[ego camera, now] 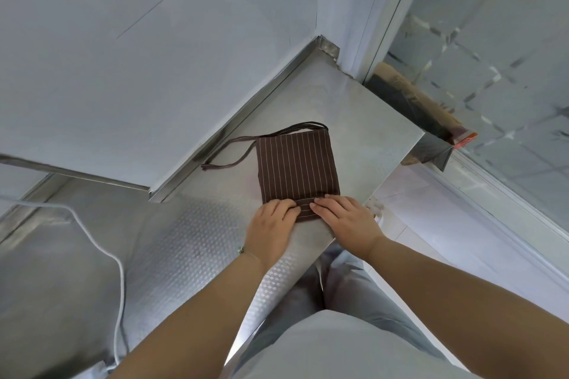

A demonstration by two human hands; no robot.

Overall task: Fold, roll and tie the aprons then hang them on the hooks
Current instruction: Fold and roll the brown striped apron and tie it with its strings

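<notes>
Resting on a steel counter (191, 243) beside white walls, left hand (271, 224) and right hand (346, 218) pinch the folded apron's (295, 163) near edge

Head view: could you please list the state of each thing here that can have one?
Apron: folded into a flat rectangle, near edge being rolled.
Apron ties: untied, trailing loose on the steel counter.
Left hand: fingers curled on the near edge.
Right hand: fingers curled on the same edge.
White cable: lying slack.
</notes>
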